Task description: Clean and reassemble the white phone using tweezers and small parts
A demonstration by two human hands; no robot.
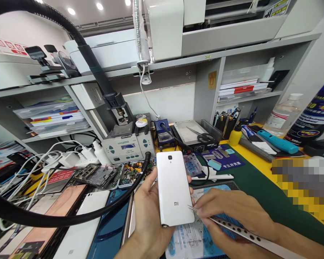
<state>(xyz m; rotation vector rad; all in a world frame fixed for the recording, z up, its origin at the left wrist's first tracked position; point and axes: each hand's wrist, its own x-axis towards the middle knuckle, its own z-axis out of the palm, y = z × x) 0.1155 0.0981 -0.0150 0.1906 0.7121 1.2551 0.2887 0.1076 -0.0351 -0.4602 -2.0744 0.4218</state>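
A white smartphone (175, 183) with an MI logo is held up back side toward me. My left hand (148, 207) is closed around it, with fingertips showing at its right edge. A small dark gap shows at the phone's lower left corner. In my right hand (232, 208) is a pair of metal tweezers (236, 228) with a row of holes along the arm. The fine tips lie at the phone's lower right edge, beside the logo; whether they touch it I cannot tell. Beneath the phone is a blue and white work mat (191, 239).
Several phones, including a white one (81, 219), lie at the left. A black hose (70, 218) loops across them from the soldering station (128, 147). Circuit boards (133, 172) sit behind my left hand. Scissors (205, 137) rest at the back, bottles (284, 113) at the right.
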